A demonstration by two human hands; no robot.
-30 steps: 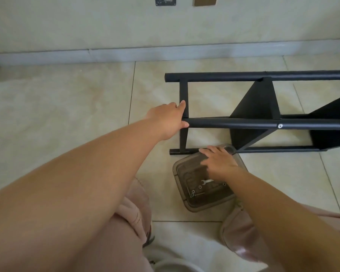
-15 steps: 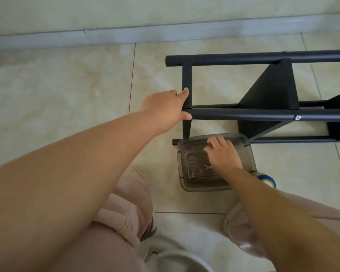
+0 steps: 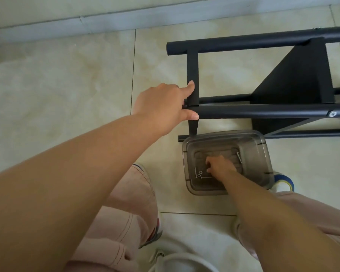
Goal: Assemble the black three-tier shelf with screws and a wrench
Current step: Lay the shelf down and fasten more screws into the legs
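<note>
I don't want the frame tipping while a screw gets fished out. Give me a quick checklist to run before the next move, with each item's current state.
1. Shelf frame steadied: ok, the left hand grips the end of its near tube at the crossbar.
2. Frame lying on its side on the floor: ok.
3. Right hand inside the clear plastic bin: ok, fingers curled down at its bottom.
4. Right hand actually holding a screw: cannot tell, the fingers hide what is under them.
5. Hardware left in the bin: ok, two washers and loose screws lie beside the hand.
6. Wrench located: cannot tell, it is not visible now.
</note>
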